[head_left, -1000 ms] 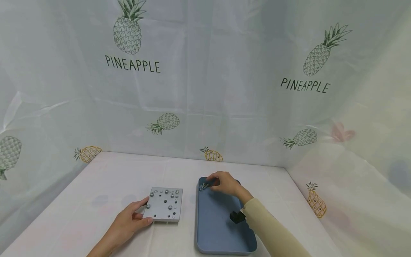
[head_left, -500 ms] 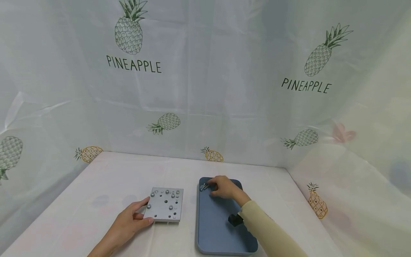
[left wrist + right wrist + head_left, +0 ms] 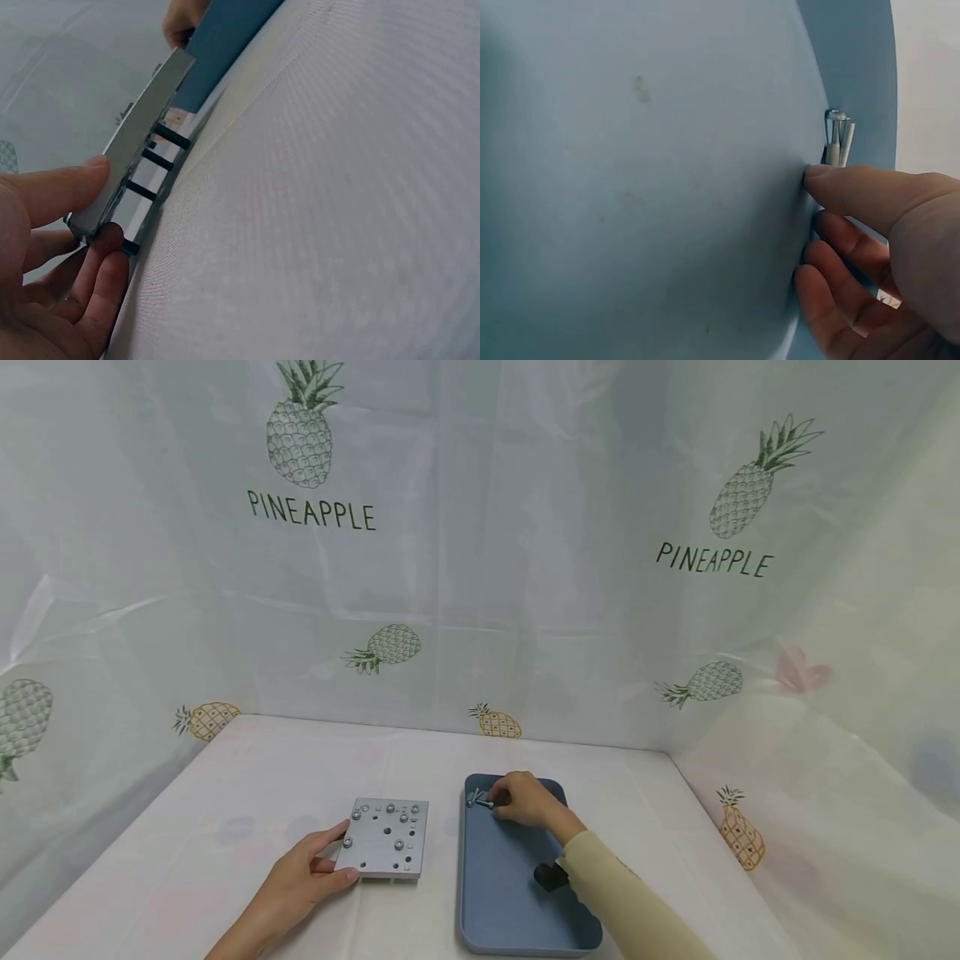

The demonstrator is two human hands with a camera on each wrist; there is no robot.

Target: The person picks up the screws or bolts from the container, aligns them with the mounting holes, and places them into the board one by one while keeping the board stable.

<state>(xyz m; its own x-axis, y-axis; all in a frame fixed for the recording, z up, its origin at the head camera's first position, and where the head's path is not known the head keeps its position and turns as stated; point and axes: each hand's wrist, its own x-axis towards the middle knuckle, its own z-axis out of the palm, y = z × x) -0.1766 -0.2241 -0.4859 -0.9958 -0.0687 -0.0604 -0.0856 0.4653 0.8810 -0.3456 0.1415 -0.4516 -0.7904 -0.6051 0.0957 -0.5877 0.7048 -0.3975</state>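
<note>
My left hand (image 3: 303, 881) grips the near-left corner of a square metal plate (image 3: 382, 843), thumb on one edge and fingers beneath. Bolt heads and holes dot its top; in the left wrist view several dark shanks (image 3: 157, 160) stick out underneath towards the cloth. My right hand (image 3: 527, 799) reaches down into the far end of a blue tray (image 3: 510, 897), fingers bent. Several silver bolts (image 3: 476, 797) lie at the tray's far-left corner, one meeting the fingertips. In the right wrist view bolts (image 3: 835, 139) show just beyond my thumb (image 3: 847, 187); whether one is pinched is hidden.
A pale cloth covers the table (image 3: 300, 768). Hanging white sheets (image 3: 517, 568) with pineapple prints stand behind and at the sides. The tray's raised rim (image 3: 461, 877) lies to the right of the plate. A small black device (image 3: 551, 876) sits at my right wrist.
My right hand has come down slightly nearer the bolts in the tray. One bolt now points towards my fingertips. The left hand and plate have stayed in place.
</note>
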